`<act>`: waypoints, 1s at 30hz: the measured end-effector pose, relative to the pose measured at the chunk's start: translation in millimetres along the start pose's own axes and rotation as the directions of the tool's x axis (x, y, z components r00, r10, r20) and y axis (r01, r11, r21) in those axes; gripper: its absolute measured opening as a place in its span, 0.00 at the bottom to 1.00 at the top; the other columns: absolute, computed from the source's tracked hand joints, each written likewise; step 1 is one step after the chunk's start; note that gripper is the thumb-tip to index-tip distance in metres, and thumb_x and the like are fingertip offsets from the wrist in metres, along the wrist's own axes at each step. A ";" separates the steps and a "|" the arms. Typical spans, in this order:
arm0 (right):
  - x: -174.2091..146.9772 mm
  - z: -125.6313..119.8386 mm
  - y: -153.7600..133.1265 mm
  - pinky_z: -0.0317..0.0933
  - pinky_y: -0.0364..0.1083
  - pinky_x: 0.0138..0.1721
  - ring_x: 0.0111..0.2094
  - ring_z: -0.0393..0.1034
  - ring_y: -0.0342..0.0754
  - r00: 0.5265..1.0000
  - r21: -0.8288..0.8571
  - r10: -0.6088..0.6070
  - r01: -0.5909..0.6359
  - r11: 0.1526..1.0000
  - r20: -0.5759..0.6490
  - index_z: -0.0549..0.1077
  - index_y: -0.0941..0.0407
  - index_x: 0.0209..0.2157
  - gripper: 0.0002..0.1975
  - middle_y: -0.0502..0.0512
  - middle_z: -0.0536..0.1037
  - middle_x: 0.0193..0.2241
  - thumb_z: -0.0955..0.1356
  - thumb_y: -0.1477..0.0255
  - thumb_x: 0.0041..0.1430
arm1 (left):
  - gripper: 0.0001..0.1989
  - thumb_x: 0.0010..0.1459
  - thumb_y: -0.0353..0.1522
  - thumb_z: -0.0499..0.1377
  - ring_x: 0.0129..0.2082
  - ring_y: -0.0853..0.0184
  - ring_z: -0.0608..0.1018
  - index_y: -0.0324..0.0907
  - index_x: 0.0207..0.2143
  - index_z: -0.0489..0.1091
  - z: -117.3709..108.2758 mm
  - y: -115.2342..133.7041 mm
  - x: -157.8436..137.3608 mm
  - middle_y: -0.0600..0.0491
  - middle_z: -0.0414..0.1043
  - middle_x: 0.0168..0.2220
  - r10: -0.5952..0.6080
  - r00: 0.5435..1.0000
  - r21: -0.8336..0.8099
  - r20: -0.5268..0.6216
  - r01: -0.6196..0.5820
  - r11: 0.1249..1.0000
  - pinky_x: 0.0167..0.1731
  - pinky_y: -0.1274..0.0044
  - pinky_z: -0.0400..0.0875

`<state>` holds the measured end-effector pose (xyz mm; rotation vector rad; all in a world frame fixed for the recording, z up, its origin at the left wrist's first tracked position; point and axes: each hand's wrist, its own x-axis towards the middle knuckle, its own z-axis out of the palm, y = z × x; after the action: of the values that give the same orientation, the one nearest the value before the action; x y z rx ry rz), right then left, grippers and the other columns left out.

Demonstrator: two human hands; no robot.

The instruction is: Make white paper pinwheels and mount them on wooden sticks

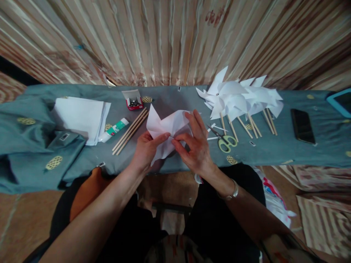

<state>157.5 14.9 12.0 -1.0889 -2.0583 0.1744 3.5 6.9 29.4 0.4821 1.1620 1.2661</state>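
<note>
A white paper pinwheel point(171, 124) with folded blades is held up over the table's front edge. My left hand point(145, 148) grips it from the left, its thumb pressed near the middle and the other fingers behind the paper. At the pinwheel's centre, the thumb and index finger of my right hand point(194, 146) are pinched together, the other fingers raised. Whatever small thing sits in that pinch is too small to make out. Left of the pinwheel lie several wooden sticks point(130, 131). An open red box point(134, 100) of small metal tacks stands behind them.
Green-handled scissors point(226, 140) lie beside white paper strips point(216, 128). Finished pinwheels point(241, 95) on sticks are heaped at the back right. A phone point(303, 126) and a blue-edged device point(340, 103) lie far right. A glue stick point(113, 130) and paper sheets point(79, 115) are left.
</note>
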 end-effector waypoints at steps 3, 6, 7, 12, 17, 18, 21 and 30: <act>0.7 -2.6 -0.2 0.52 0.62 0.67 0.71 0.44 0.55 1.000 -0.030 0.011 -0.011 0.999 0.020 0.76 0.51 0.33 0.06 0.52 0.60 0.66 0.67 0.69 0.63 | 0.15 0.38 0.32 0.73 0.24 0.68 0.78 0.36 0.31 0.77 1.1 1.2 -1.8 0.51 0.80 0.28 -0.018 1.000 -0.012 0.003 0.018 1.000 0.28 0.78 0.73; 1.2 -3.6 -0.7 0.53 0.65 0.66 0.71 0.44 0.56 0.998 -0.038 0.037 -0.035 0.999 0.046 0.76 0.50 0.32 0.06 0.52 0.62 0.65 0.67 0.70 0.63 | 0.16 0.38 0.31 0.73 0.26 0.67 0.79 0.36 0.32 0.77 2.0 2.1 -2.5 0.51 0.81 0.29 -0.022 1.000 -0.012 -0.008 0.021 1.000 0.30 0.77 0.73; 1.4 -3.7 -0.9 0.54 0.66 0.66 0.71 0.43 0.57 0.998 -0.036 0.040 -0.038 0.999 0.051 0.76 0.51 0.32 0.06 0.53 0.62 0.65 0.67 0.70 0.63 | 0.16 0.38 0.31 0.73 0.26 0.67 0.79 0.36 0.32 0.77 2.1 2.0 -2.3 0.51 0.81 0.29 -0.019 1.000 -0.011 -0.011 0.019 1.000 0.30 0.77 0.73; 2.4 -4.2 -1.5 0.55 0.65 0.65 0.71 0.44 0.58 0.998 -0.045 0.043 -0.041 0.998 0.056 0.76 0.51 0.30 0.06 0.53 0.62 0.65 0.68 0.70 0.61 | 0.15 0.38 0.30 0.73 0.26 0.68 0.79 0.37 0.32 0.78 1.4 0.2 -0.9 0.52 0.81 0.30 0.013 1.000 0.011 -0.013 -0.013 1.000 0.31 0.77 0.73; 3.2 -4.2 -1.5 0.56 0.62 0.63 0.70 0.45 0.59 0.998 -0.045 0.029 -0.027 0.999 0.051 0.75 0.53 0.28 0.06 0.54 0.63 0.65 0.69 0.71 0.60 | 0.14 0.39 0.30 0.73 0.26 0.68 0.78 0.36 0.31 0.78 -0.2 -1.6 -0.4 0.51 0.81 0.30 0.041 0.999 0.057 -0.023 -0.040 0.998 0.30 0.78 0.72; 3.2 -3.9 -1.4 0.56 0.62 0.63 0.70 0.45 0.59 0.999 -0.041 0.026 -0.024 0.999 0.046 0.75 0.53 0.27 0.06 0.53 0.63 0.65 0.69 0.71 0.60 | 0.14 0.38 0.30 0.73 0.26 0.68 0.78 0.36 0.31 0.78 -0.6 -2.0 -0.2 0.51 0.81 0.30 0.042 0.999 0.063 -0.019 -0.040 0.997 0.30 0.78 0.72; 3.1 -2.7 -0.9 0.56 0.63 0.63 0.70 0.46 0.58 0.999 -0.029 0.012 -0.011 1.000 0.031 0.74 0.53 0.27 0.07 0.53 0.63 0.64 0.68 0.72 0.60 | 0.15 0.38 0.30 0.73 0.27 0.68 0.78 0.36 0.32 0.78 -1.7 -3.3 0.6 0.51 0.81 0.30 0.051 0.999 0.072 -0.013 -0.050 0.996 0.30 0.78 0.72; 2.4 -2.5 -0.4 0.51 0.66 0.65 0.71 0.43 0.62 0.994 -0.008 0.034 -0.033 0.999 0.103 0.77 0.50 0.33 0.05 0.46 0.60 0.66 0.68 0.70 0.61 | 0.15 0.39 0.30 0.73 0.27 0.68 0.78 0.37 0.32 0.78 -2.9 -3.2 1.5 0.52 0.81 0.30 0.057 0.998 0.073 -0.020 -0.056 0.996 0.30 0.78 0.72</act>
<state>158.2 15.8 15.3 -1.1402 -2.1339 0.2453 2.4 6.4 25.0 0.5592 1.2231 1.2841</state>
